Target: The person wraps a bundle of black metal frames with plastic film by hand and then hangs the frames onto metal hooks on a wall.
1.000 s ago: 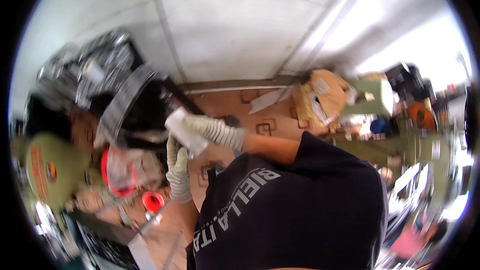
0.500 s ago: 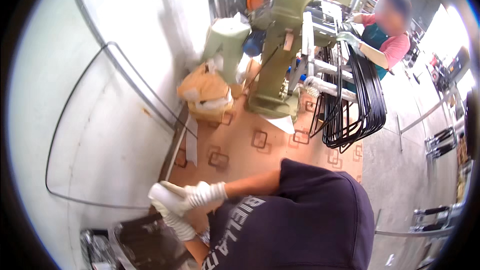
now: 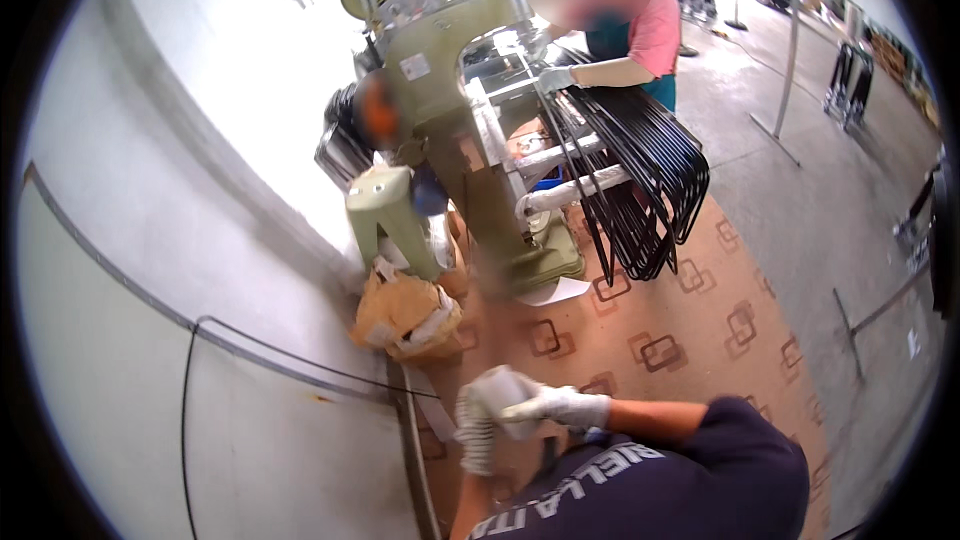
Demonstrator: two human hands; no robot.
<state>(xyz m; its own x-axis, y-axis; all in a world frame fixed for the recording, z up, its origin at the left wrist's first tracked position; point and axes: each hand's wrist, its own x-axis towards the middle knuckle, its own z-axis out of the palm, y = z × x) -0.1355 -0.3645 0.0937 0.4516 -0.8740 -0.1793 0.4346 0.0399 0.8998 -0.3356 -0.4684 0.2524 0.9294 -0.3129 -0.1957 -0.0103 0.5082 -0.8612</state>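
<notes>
Both my hands wear white knitted gloves and are together at the lower middle, in front of my dark shirt. Between them is a smooth white piece (image 3: 497,390), roll-like in shape but blurred, so its kind is unclear. My left hand (image 3: 474,427) is closed round its left side. Across its right side lies my right hand (image 3: 550,406), fingers bent onto it. The far ends of some fingers are hidden behind the piece. A thin black bent rod (image 3: 300,358) runs along the wall, its end close to my left hand in the picture.
Ahead stands a green press-like machine (image 3: 430,90) with black tube frames (image 3: 640,180) hanging on wrapped arms. A person (image 3: 655,35) in pink sleeves and gloves works there. Near the wall are a green stool (image 3: 385,205) and an open brown paper sack (image 3: 400,310). Patterned brown flooring (image 3: 690,340) covers the ground.
My view has swung, so the machine and person sit further left and my hands further right. My hands still hold the white piece. The dark chair-like item at lower left has left view.
</notes>
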